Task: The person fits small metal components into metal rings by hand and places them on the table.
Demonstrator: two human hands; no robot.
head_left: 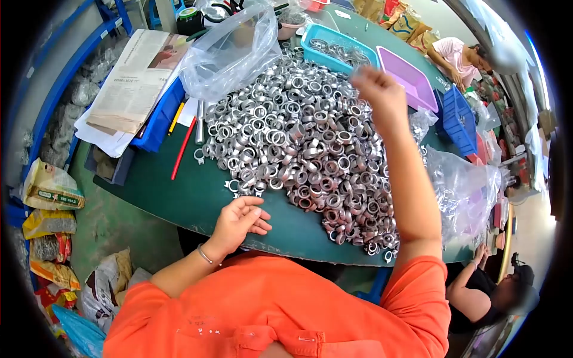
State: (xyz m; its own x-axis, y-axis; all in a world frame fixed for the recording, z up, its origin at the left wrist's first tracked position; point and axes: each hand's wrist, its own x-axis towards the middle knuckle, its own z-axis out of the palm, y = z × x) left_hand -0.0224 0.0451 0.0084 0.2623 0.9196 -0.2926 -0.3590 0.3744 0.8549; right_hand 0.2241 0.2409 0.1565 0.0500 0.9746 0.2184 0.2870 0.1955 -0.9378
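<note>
A broad heap of silver-grey metal rings (298, 131), many with small side lugs, covers the green table (179, 203). Beside the heap's near edge is my left hand (239, 222), its fingers loosely bent and apart with nothing seen in them. My right hand (382, 98) is raised over the far right side of the heap, close to the turquoise basket (373, 56), which contains more metal parts. Its fingertips are blurred, so whether they hold a ring is unclear.
A purple tray (412, 80) stands behind my right hand. Clear plastic bags (230, 56) lie at the back left and right. A red pencil (184, 149) and newspaper (137, 77) are on the left. Two other people (456, 56) sit to the right.
</note>
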